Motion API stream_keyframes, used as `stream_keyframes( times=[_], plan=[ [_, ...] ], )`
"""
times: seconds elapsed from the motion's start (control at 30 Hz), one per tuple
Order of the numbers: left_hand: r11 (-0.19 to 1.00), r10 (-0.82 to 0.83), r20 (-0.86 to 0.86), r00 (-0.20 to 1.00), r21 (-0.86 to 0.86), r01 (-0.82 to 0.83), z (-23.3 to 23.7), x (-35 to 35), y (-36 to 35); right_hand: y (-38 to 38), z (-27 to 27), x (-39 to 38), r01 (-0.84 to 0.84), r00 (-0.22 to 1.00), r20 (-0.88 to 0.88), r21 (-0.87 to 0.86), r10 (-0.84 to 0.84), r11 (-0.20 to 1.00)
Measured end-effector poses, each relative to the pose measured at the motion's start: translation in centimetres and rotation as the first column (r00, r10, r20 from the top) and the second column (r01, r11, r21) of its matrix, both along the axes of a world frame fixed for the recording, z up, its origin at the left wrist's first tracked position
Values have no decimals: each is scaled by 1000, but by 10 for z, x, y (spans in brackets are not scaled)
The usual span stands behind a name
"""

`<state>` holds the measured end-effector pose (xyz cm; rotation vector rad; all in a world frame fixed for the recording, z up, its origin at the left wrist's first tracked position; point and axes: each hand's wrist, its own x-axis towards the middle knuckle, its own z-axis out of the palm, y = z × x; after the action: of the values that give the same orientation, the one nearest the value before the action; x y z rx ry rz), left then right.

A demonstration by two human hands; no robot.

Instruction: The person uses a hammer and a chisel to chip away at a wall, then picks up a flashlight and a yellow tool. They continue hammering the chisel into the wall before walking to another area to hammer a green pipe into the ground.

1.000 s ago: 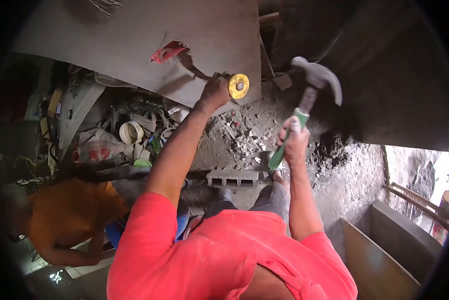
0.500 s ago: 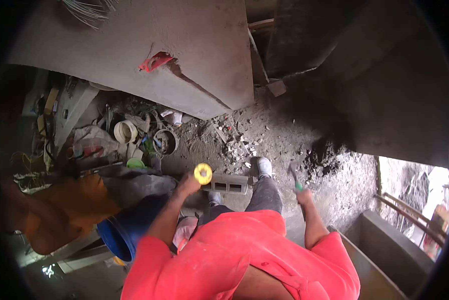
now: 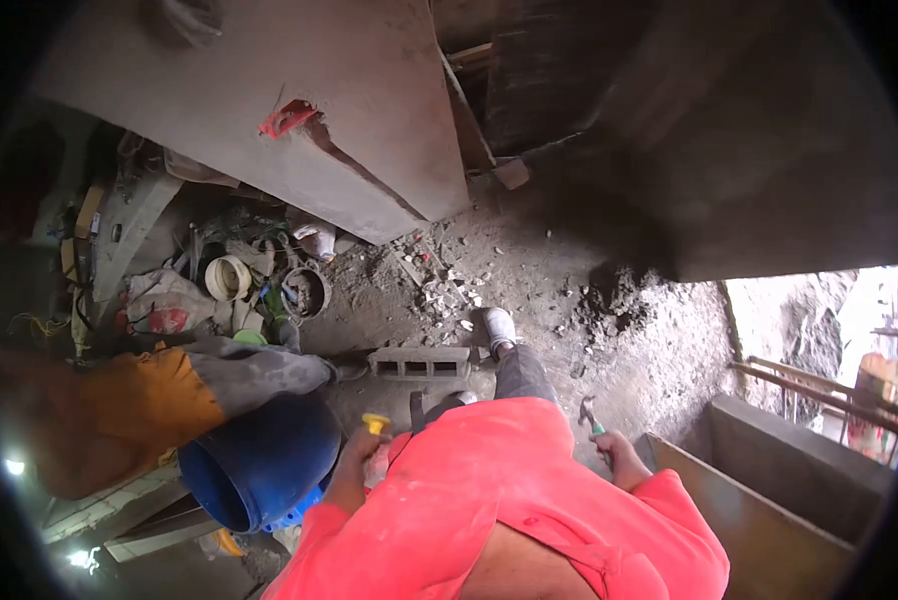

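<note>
My left hand (image 3: 354, 455) is closed round what looks like a chisel with a round yellow hand guard (image 3: 375, 422). The guard sticks up above the fist, and the rest of it is hidden. On the other side, my right hand (image 3: 623, 456) grips a hammer (image 3: 588, 410) by its green handle, the metal head pointing forward. Both hands hang beside the red shirt. A hollow concrete block (image 3: 421, 364) lies on the floor just ahead of my feet.
A person in orange and grey clothing (image 3: 189, 385) is at my left, beside a blue barrel (image 3: 269, 465). Buckets (image 3: 228, 278) and sacks lie beyond. Rubble (image 3: 447, 290) litters the floor. A concrete slab (image 3: 369, 100) juts in ahead; a low trough wall (image 3: 799, 450) stands right.
My left hand has drawn back toward my body, and the yellow guard has turned from end-on to side-on. My right hand with the hammer has dropped back slightly. The view has shifted.
</note>
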<state>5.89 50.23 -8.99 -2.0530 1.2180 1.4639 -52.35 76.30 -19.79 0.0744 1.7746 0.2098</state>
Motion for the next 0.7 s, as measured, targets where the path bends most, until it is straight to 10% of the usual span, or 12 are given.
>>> stream_keyframes(
  times=[0.17,0.33,0.5,0.57,0.63,0.7],
  plan=[
    [976,-34,-137,990,-219,3,-37,-10,-45,3,20,40,131,969,-168,-280,-183,951],
    [950,82,-374,924,-250,-186,4,-5,-23,27,77,72,-265,937,-302,-298,173,917],
    [966,200,-224,954,-115,-230,-60,67,88,90,111,128,-146,966,-247,-259,81,955],
    [950,-115,-62,991,-299,91,-157,134,159,125,114,144,-98,976,-210,-228,49,969],
    [997,61,-164,985,-30,-67,-179,173,220,184,77,140,2,998,-65,-189,-15,982],
    [978,47,-13,999,206,-43,-104,166,247,227,68,144,21,999,-35,-157,-27,987]
  ],
)
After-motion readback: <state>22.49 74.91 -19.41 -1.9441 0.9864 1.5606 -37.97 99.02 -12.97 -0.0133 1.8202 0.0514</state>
